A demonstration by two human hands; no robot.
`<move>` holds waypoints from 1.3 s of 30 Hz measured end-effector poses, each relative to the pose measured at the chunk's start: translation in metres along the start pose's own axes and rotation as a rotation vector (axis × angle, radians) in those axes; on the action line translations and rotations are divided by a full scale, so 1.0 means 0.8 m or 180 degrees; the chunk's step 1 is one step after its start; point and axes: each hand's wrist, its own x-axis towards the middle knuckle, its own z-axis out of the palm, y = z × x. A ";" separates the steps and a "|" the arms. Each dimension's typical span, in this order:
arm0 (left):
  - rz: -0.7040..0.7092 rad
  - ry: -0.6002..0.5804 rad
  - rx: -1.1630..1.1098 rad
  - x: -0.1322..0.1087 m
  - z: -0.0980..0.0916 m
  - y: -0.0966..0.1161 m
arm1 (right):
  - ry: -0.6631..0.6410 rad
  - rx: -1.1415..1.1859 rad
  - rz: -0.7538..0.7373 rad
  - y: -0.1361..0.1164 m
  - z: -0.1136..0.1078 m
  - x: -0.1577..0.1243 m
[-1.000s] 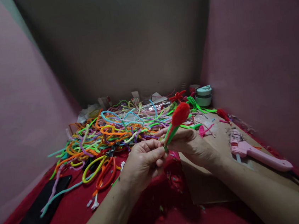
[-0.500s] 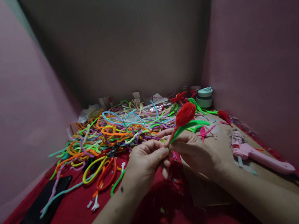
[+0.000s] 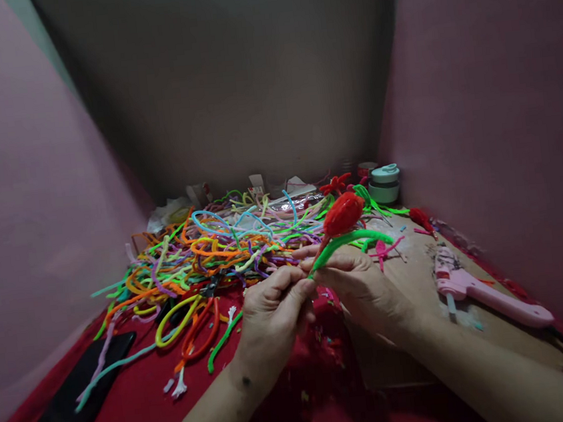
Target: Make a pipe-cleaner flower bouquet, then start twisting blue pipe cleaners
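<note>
A fuzzy red pipe-cleaner flower (image 3: 343,215) rises tilted from between my hands, its thin stem running down to my fingertips. Alongside the stem lies a bright green pipe cleaner (image 3: 359,236), its free end curving off to the right below the bloom. My left hand (image 3: 277,305) is closed, thumb and forefinger pinching the lower end of the stem and the green strip. My right hand (image 3: 362,283) is closed too, gripping just above on the same stem. The fingers cover the exact joint between green and red.
A tangled heap of coloured pipe cleaners (image 3: 234,239) spreads behind my hands. A pink glue gun (image 3: 492,296) lies on cardboard (image 3: 418,270) at right. Scissors with yellow and red handles (image 3: 216,325) and a black flat object (image 3: 75,400) lie left. A mint-green container (image 3: 384,185) stands behind.
Both hands have shifted slightly left, the flower moving with them. The green pipe cleaner now lies across the front of the red stem, reaching the left fingertips.
</note>
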 end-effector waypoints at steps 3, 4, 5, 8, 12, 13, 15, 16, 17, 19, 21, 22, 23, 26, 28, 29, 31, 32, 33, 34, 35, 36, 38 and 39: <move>-0.0405 -0.0431 -0.0605 0.001 -0.003 0.006 | -0.0411 -0.0048 -0.0028 -0.011 -0.009 0.003; -0.0528 -0.0596 -0.0820 0.002 -0.004 0.006 | -0.0516 -0.0097 -0.0036 -0.015 -0.012 0.003; -0.0629 -0.0752 -0.1041 0.002 -0.004 0.005 | -0.0579 -0.0164 -0.0032 -0.018 -0.014 0.003; -0.0844 -0.1159 -0.1705 0.003 -0.005 0.000 | -0.0659 -0.0357 0.0011 -0.025 -0.017 0.002; -0.1076 -0.1599 -0.2225 0.004 -0.006 -0.007 | -0.0632 -0.0324 -0.0031 -0.027 -0.010 -0.002; -0.1111 -0.1639 -0.2231 0.004 -0.007 -0.007 | -0.0606 -0.0245 -0.0050 -0.026 -0.008 -0.002; -0.1079 -0.1559 -0.2059 0.004 -0.008 -0.005 | -0.0547 -0.0081 -0.0079 -0.022 -0.006 -0.002; -0.0983 -0.1434 -0.1857 0.004 -0.007 -0.002 | -0.0505 -0.0029 -0.0077 -0.019 -0.005 -0.001; -0.0831 -0.1266 -0.1576 0.004 -0.007 0.001 | -0.0434 -0.0015 -0.0069 -0.017 -0.005 0.000; -0.0382 -0.0857 -0.0852 0.003 -0.005 0.007 | -0.0241 -0.0085 -0.0091 -0.013 -0.006 0.001; 0.0104 -0.0465 -0.0132 0.001 -0.002 0.008 | -0.0043 -0.0194 -0.0160 -0.010 -0.006 0.001; 0.0329 -0.0291 0.0166 0.000 0.000 0.007 | 0.0025 -0.0214 -0.0184 -0.009 -0.006 0.000; 0.0531 -0.0140 0.0413 -0.001 0.001 0.005 | 0.0058 -0.0203 -0.0186 -0.009 -0.005 -0.001; 0.1050 0.0144 0.0905 -0.001 0.001 -0.006 | 0.0111 0.0014 -0.0079 -0.007 -0.001 -0.003; 0.1264 0.0187 0.1006 0.000 0.001 -0.011 | 0.0156 0.0132 -0.0034 -0.006 0.001 -0.004; 0.1287 0.0178 0.0996 0.000 0.001 -0.012 | 0.0166 0.0142 -0.0046 -0.006 0.002 -0.004; 0.1128 0.0141 0.0883 0.001 0.001 -0.010 | 0.0117 0.0057 -0.0094 -0.006 0.001 -0.003; 0.0962 0.0103 0.0775 0.002 0.001 -0.008 | 0.0084 -0.0024 -0.0125 -0.007 0.000 -0.003; 0.0770 0.0058 0.0632 0.002 0.002 -0.006 | 0.0070 -0.0105 -0.0158 -0.008 -0.001 -0.002; 0.0588 0.0020 0.0451 0.002 0.002 -0.003 | 0.0059 -0.0179 -0.0179 -0.008 -0.002 -0.001; 0.0427 -0.0011 0.0249 0.002 0.003 -0.001 | 0.0052 -0.0241 -0.0202 -0.009 -0.003 0.000; 0.0295 -0.0031 0.0037 0.002 0.004 0.001 | 0.0027 -0.0295 -0.0224 -0.009 -0.004 0.001; 0.0093 -0.0056 -0.0337 0.002 0.004 0.004 | -0.0061 -0.0367 -0.0269 -0.009 -0.007 0.002; 0.0021 -0.0067 -0.0484 0.003 0.004 0.004 | -0.0119 -0.0394 -0.0284 -0.009 -0.009 0.003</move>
